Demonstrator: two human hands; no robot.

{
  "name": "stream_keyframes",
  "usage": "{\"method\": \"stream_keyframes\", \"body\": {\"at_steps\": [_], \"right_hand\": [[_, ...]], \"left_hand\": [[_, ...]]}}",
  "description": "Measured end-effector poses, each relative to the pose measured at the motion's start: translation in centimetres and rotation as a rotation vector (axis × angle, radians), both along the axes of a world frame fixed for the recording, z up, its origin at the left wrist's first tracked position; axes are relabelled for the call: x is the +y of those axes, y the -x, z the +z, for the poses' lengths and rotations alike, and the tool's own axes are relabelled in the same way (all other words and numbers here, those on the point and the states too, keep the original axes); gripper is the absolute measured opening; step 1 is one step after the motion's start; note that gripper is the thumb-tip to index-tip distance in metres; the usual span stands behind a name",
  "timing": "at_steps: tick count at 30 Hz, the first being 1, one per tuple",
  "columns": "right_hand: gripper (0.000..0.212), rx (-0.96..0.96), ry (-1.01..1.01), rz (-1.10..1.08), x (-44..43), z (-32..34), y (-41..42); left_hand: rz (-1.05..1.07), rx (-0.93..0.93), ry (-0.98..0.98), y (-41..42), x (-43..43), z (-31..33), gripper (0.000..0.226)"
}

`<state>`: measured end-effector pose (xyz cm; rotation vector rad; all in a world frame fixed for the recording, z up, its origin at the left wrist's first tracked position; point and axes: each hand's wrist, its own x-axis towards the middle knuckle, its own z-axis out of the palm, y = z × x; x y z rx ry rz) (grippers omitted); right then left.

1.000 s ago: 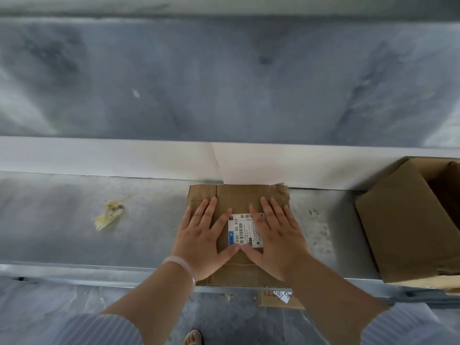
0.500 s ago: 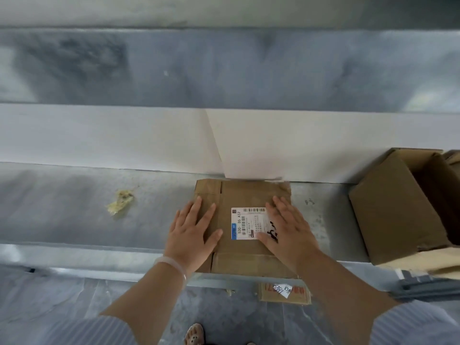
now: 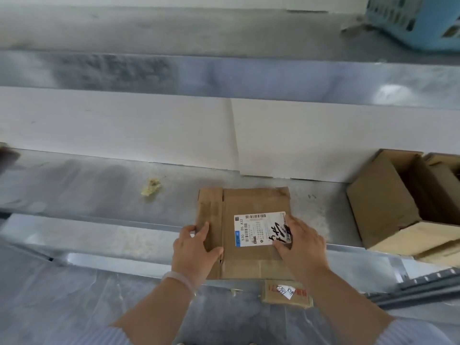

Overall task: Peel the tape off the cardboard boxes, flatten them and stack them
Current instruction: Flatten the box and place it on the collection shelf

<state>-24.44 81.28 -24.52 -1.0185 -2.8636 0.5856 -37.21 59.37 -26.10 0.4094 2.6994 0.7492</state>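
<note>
Head view: one flattened box is lying on the metal shelf, with one open box standing well to its right. The left hand is gripping its left edge; the right hand is resting flat over its white label, which is reading "530 D5 A32"
</note>
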Motion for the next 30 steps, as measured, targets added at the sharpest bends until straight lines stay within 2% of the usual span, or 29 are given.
{"method": "stream_keyframes", "body": {"at_steps": [4,10,18,24,30], "right_hand": [[0.072,0.044,-0.004,0.049,-2.0,0.9,0.3],[0.076,0.102,-0.049,0.134,-8.1,2.8,3.6],[0.077,0.139,0.022,0.315,-23.8,4.5,12.9],[0.076,0.198,0.066,0.428,-36.3,5.3,20.9],[0.077,0.227,0.075,0.536,-45.4,5.8,28.0]], "left_hand": [[0.088,-0.069,-0.12,0.8,-2.7,0.7,0.077],[0.075,0.041,-0.162,3.4,-10.1,2.7,0.076],[0.188,0.212,-0.075,9.2,-27.5,6.2,0.077],[0.284,0.278,-0.08,14.0,-40.9,7.6,0.076],[0.394,0.31,-0.06,18.7,-50.0,8.4,0.073]]}}
